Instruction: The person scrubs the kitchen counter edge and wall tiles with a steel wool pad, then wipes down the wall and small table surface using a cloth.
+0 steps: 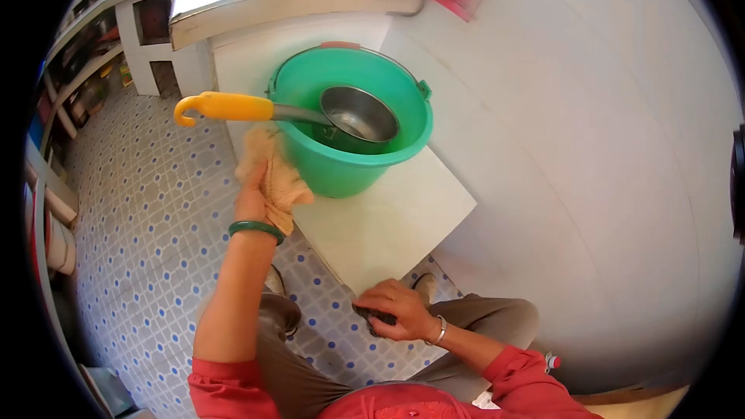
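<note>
My left hand (pixel 252 195) grips a peach-coloured cloth (pixel 283 182) beside the green bucket (pixel 341 174); whether the cloth touches the bucket's wall I cannot tell. Inside the bucket rests a metal ladle with a deep round bowl (pixel 361 115), its yellow handle (pixel 233 106) reaching out over the left rim. The bucket stands on a pale, flat-topped block (pixel 388 217) against the wall. Near the block's front corner, my right hand (pixel 402 306) is closed around a small dark object (pixel 374 316), mostly covered by the fingers, its kind unclear.
A pale counter edge (pixel 310 9) juts out above the bucket. The white wall (pixel 582 147) closes off the right side. Patterned floor tiles (pixel 147 209) spread to the left, with shelves (pixel 97 70) beyond. A bottle with a red cap (pixel 552 361) is by my right elbow.
</note>
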A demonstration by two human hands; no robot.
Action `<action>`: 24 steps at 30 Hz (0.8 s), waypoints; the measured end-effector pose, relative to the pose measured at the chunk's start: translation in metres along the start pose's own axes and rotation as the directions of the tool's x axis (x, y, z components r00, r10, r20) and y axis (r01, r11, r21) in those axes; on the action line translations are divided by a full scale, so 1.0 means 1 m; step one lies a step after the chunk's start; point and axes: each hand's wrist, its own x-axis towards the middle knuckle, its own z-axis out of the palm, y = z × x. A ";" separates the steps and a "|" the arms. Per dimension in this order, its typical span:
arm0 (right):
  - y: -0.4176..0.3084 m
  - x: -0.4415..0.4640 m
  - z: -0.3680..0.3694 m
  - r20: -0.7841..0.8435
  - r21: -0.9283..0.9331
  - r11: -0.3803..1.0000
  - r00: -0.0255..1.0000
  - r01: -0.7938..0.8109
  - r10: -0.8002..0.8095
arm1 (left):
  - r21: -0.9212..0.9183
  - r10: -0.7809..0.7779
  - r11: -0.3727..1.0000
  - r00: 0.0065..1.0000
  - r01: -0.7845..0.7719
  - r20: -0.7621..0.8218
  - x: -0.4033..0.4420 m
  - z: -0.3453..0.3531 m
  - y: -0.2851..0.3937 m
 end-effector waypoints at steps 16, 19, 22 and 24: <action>0.134 -0.130 0.045 -0.157 0.828 0.200 0.126 -0.524 0.980 | 0.200 -0.065 0.979 0.996 0.051 0.062 -0.021 -0.003 -0.009; 0.131 -0.127 0.051 -0.103 0.853 0.156 0.133 -0.498 0.986 | 0.325 -0.141 0.931 0.985 0.165 -0.097 -0.041 -0.020 -0.019; 0.123 -0.120 0.041 -0.019 0.833 0.145 0.234 -0.533 0.972 | 0.477 -0.088 0.869 0.990 0.132 -0.115 -0.060 -0.024 -0.046; 0.119 -0.113 0.024 -0.013 0.813 0.177 0.287 -0.554 0.958 | 0.944 0.055 0.182 0.962 -0.274 0.269 -0.072 -0.012 -0.061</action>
